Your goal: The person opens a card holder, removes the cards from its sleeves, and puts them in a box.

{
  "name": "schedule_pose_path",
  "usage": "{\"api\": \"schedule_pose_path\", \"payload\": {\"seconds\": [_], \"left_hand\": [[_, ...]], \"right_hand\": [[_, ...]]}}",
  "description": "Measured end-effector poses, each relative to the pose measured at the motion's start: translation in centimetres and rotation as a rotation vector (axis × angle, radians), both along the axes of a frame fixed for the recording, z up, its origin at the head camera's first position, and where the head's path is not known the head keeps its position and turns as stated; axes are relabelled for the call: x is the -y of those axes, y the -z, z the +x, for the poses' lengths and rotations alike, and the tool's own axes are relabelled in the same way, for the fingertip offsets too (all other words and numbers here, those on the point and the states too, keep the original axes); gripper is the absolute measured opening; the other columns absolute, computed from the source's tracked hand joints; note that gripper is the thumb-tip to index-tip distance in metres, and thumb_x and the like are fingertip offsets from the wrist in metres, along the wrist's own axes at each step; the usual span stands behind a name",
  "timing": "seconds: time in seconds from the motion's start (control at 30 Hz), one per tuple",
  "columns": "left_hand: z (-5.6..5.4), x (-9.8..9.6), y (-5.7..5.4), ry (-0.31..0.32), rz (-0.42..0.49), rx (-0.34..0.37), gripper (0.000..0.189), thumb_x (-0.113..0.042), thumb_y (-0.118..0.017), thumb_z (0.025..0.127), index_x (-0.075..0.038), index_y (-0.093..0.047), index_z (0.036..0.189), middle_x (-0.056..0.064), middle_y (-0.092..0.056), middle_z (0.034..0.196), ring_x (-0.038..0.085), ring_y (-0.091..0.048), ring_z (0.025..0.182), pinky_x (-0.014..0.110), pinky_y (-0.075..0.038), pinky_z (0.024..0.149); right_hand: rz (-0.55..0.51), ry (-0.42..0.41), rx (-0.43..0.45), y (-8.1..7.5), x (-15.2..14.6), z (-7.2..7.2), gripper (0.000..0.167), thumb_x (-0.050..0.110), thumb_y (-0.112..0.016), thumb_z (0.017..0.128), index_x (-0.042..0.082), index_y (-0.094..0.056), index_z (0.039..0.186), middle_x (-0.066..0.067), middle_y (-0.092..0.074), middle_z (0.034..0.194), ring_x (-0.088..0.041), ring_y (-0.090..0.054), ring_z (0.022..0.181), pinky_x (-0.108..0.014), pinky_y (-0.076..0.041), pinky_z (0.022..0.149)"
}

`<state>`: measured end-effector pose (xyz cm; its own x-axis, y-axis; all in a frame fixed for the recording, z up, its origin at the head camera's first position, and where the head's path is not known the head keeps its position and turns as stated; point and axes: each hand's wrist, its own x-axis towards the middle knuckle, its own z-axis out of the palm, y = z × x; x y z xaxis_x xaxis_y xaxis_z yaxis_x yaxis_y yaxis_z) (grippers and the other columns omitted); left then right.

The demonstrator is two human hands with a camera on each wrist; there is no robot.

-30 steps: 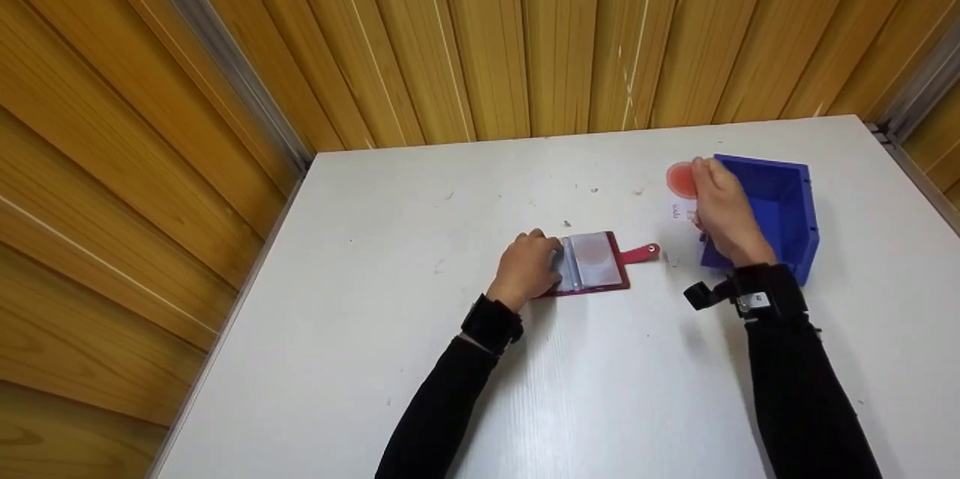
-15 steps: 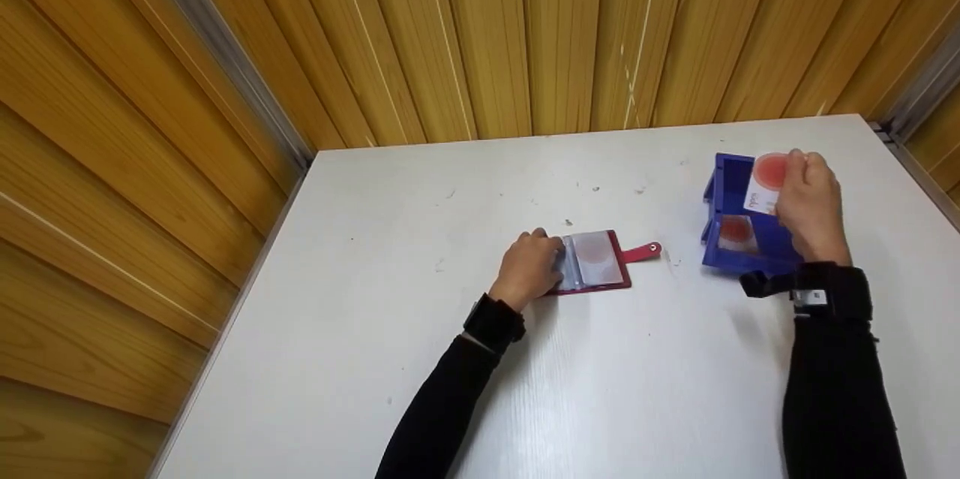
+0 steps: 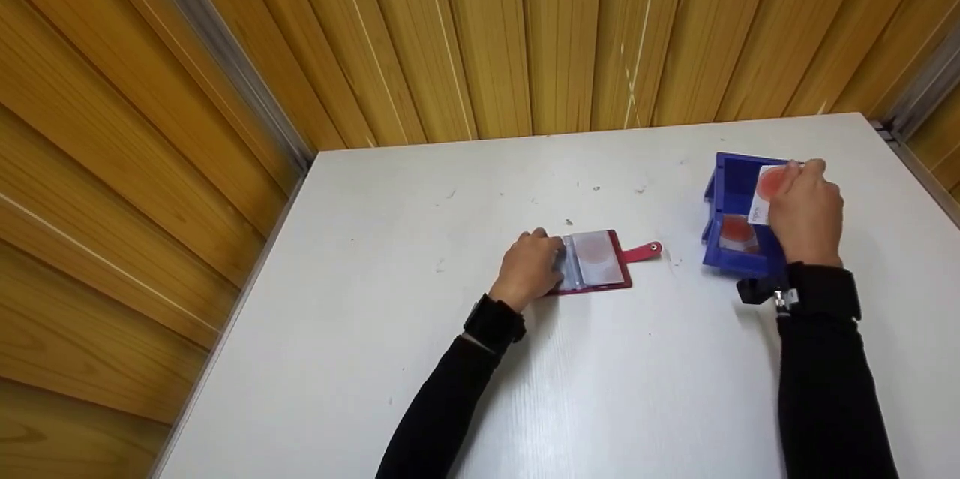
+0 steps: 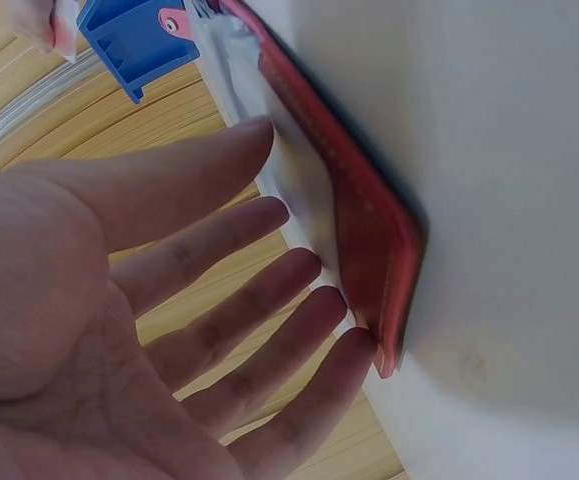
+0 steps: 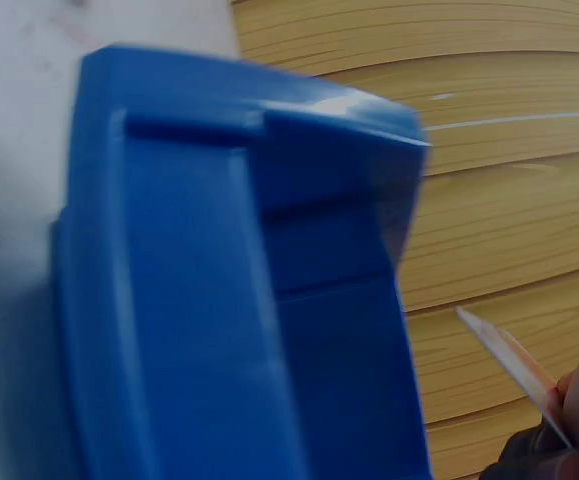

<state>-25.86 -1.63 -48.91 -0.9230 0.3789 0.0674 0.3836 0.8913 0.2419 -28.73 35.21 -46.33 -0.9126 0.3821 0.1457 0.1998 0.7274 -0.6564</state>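
Note:
My left hand [image 3: 523, 266] rests on a small red card holder [image 3: 598, 257] that lies spread open on the table. In the left wrist view its fingers are outstretched, their tips touching the holder's clear sleeves and red cover [image 4: 369, 235]. Over the blue bin [image 3: 739, 263], my right hand [image 3: 808, 218] pinches a white card with a red circle [image 3: 763, 197]. A second card with a red disc [image 3: 739, 231] shows inside the bin's front part. From the right wrist, the held card [image 5: 517, 362] appears edge-on beside the bin wall [image 5: 184, 300].
The holder's pink snap strap [image 3: 642, 252] points toward the bin across the white table [image 3: 300, 359]. Wood-patterned panels [image 3: 487, 36] stand behind the table and along its left side.
My right hand has carried the card from the bin's left side rightward over the bin, then slightly lower. My left hand and the card holder stay in place.

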Motion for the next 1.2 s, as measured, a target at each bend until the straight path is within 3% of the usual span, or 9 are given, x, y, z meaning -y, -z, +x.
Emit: {"api": "schedule_pose_path", "payload": {"seconds": [0.23, 0.53, 0.73, 1.0, 1.2], "left_hand": [[-0.2, 0.0, 0.2, -0.007, 0.001, -0.003, 0.035, -0.018, -0.085, 0.085, -0.013, -0.077, 0.118, 0.008, -0.070, 0.110, 0.025, -0.065, 0.099, 0.038, -0.058, 0.084], [0.0, 0.1, 0.0, -0.013, 0.010, 0.003, 0.034, -0.018, -0.085, 0.084, -0.013, -0.077, 0.117, 0.008, -0.069, 0.109, 0.026, -0.065, 0.099, 0.040, -0.058, 0.083], [0.0, 0.0, 0.2, -0.011, 0.007, 0.010, 0.034, -0.017, -0.084, 0.084, -0.013, -0.076, 0.117, 0.009, -0.069, 0.110, 0.026, -0.065, 0.099, 0.039, -0.057, 0.083], [0.0, 0.0, 0.1, -0.006, -0.004, 0.010, 0.035, -0.018, -0.084, 0.085, -0.012, -0.076, 0.119, 0.008, -0.070, 0.110, 0.025, -0.065, 0.099, 0.038, -0.057, 0.083], [0.1, 0.0, -0.2, -0.009, 0.005, 0.003, 0.033, -0.017, -0.083, 0.087, -0.012, -0.076, 0.118, 0.008, -0.070, 0.109, 0.025, -0.065, 0.098, 0.037, -0.057, 0.082]], "right_hand": [[0.153, -0.036, 0.058, 1.5, 1.6, -1.0, 0.066, 0.035, -0.016, 0.113, -0.024, -0.035, 0.137, -0.054, -0.054, 0.113, -0.069, -0.054, 0.107, -0.074, -0.045, 0.090], [0.181, -0.204, 0.141, 4.0, 1.6, -1.0, 0.059, 0.030, -0.020, 0.113, -0.024, -0.044, 0.120, -0.056, -0.052, 0.111, -0.071, -0.052, 0.105, -0.076, -0.043, 0.086], [0.222, -0.271, 0.167, 4.7, 1.1, -0.8, 0.054, 0.028, -0.022, 0.113, -0.021, -0.045, 0.116, -0.054, -0.053, 0.108, -0.071, -0.052, 0.102, -0.075, -0.044, 0.083], [0.290, -0.270, 0.168, 4.8, 1.3, -0.5, 0.044, 0.027, -0.032, 0.113, -0.014, -0.047, 0.113, -0.046, -0.058, 0.099, -0.067, -0.058, 0.092, -0.071, -0.045, 0.072], [0.292, -0.240, 0.173, 4.4, 1.7, -0.6, 0.042, 0.026, -0.041, 0.111, -0.014, -0.047, 0.123, -0.048, -0.056, 0.109, -0.068, -0.056, 0.100, -0.073, -0.046, 0.077]]}}
